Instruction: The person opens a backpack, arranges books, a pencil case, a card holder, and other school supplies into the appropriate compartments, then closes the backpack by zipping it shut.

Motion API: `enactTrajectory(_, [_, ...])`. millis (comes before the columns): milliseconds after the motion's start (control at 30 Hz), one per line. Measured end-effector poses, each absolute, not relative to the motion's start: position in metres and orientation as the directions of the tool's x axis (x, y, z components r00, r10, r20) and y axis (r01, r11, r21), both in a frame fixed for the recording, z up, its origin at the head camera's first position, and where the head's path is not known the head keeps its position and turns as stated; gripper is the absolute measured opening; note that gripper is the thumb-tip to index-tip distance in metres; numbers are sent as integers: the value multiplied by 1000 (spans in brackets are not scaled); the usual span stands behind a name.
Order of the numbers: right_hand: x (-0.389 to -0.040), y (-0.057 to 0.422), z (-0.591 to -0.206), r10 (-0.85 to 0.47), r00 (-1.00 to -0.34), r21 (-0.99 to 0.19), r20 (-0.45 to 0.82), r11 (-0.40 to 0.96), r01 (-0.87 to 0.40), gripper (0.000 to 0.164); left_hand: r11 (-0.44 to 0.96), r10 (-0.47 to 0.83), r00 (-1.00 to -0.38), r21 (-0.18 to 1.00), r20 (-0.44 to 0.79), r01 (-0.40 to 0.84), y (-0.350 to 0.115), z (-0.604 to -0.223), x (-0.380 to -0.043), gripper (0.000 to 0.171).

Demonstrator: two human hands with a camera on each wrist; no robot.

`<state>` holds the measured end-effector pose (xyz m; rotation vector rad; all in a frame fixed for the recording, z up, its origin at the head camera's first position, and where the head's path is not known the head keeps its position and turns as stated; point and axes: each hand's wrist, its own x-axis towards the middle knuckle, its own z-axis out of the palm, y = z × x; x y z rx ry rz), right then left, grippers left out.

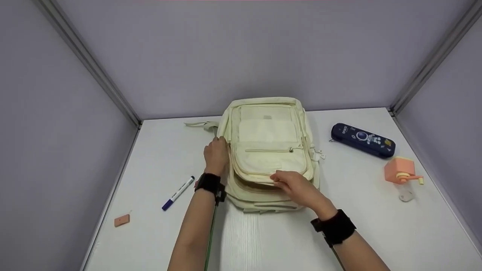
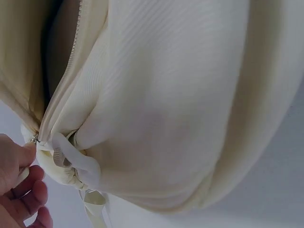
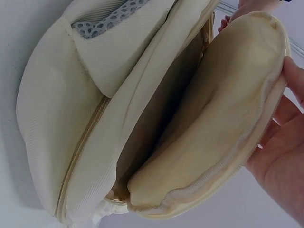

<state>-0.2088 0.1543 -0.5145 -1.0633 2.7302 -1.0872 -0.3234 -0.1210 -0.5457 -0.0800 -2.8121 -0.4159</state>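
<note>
A cream backpack (image 1: 269,130) lies on the white table, its front compartment unzipped and gaping toward me. At the bag's left side, my left hand (image 1: 216,155) pinches the zipper pull (image 2: 34,138) between thumb and finger, where the zipper's open run ends. My right hand (image 1: 299,188) grips the lower edge of the front flap (image 3: 228,114), thumb on one face and fingers on the other, and holds it away from the bag. Tan lining shows inside the opening in the right wrist view; the depth of the compartment is dark.
Right of the bag lie a navy pencil case (image 1: 363,140) with space pictures and an orange hand-crank pencil sharpener (image 1: 400,170). On the left are a white marker (image 1: 178,193) with a dark blue cap and a small orange-brown block (image 1: 122,220). Panels (image 1: 263,49) enclose the table.
</note>
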Motion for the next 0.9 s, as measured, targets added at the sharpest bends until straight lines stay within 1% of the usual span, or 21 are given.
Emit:
enactTrajectory(133, [-209, 154, -510, -577, -794, -623, 192, 553, -553, 10, 940, 29, -949, 314, 313, 132, -125, -546, -316, 16])
enactTrajectory(233, [-210, 153, -506, -568, -803, -623, 181, 565, -541, 10, 915, 26, -942, 371, 336, 157, -126, -543, -311, 15])
enactTrajectory(333, [-212, 152, -501, -565, -803, -619, 188, 567, -543, 11, 867, 49, -923, 443, 381, 229, -124, -536, -303, 16])
enactTrajectory(400, [-213, 152, -498, -564, -802, -618, 195, 565, -547, 12, 812, 100, -909, 495, 404, 309, -121, -531, -296, 20])
enactTrajectory(533, [-217, 152, -490, -547, -808, -591, 219, 585, -556, 12, 684, 259, -868, 554, 423, 474, -113, -524, -278, 30])
enactTrajectory(600, [-219, 151, -485, -536, -812, -565, 231, 606, -560, 11, 628, 343, -832, 552, 436, 549, -109, -524, -269, 34])
enactTrajectory(700, [-221, 150, -478, -527, -814, -521, 245, 636, -569, 8, 578, 435, -769, 509, 468, 638, -105, -527, -258, 37])
enactTrajectory(800, [-223, 150, -472, -524, -815, -494, 249, 655, -572, 8, 555, 484, -722, 464, 495, 690, -103, -532, -252, 38])
enactTrajectory(900, [-223, 149, -469, -526, -814, -485, 245, 661, -573, 8, 590, 506, -704, 396, 499, 704, -103, -535, -249, 38])
